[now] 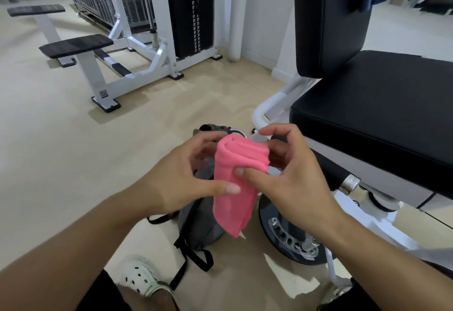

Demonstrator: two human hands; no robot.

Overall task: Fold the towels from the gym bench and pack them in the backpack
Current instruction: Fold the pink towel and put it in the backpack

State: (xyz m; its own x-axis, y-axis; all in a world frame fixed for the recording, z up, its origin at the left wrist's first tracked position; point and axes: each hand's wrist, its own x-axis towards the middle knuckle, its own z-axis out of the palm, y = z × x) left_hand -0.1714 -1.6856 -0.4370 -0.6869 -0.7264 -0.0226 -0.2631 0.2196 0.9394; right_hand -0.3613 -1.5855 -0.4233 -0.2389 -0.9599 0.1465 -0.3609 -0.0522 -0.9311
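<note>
A pink towel [235, 188], folded into a thick narrow strip, hangs in mid-air between both hands. My left hand [181, 178] holds its left side, thumb pressed on the front. My right hand [289, 176] pinches the folded top right edge between thumb and fingers. Directly under the towel a grey backpack [201, 222] with black straps stands on the floor, its top mostly hidden behind my hands. The black padded gym bench [382, 114] is at the right, and its seat has no towel on it.
A black weight disc [286, 232] on the bench's white frame sits right of the backpack. My white clog [139, 276] is on the beige floor below. A white weight machine [152, 48] with a black stack stands at the back left. Cloths hang over the bench's backrest [333, 16].
</note>
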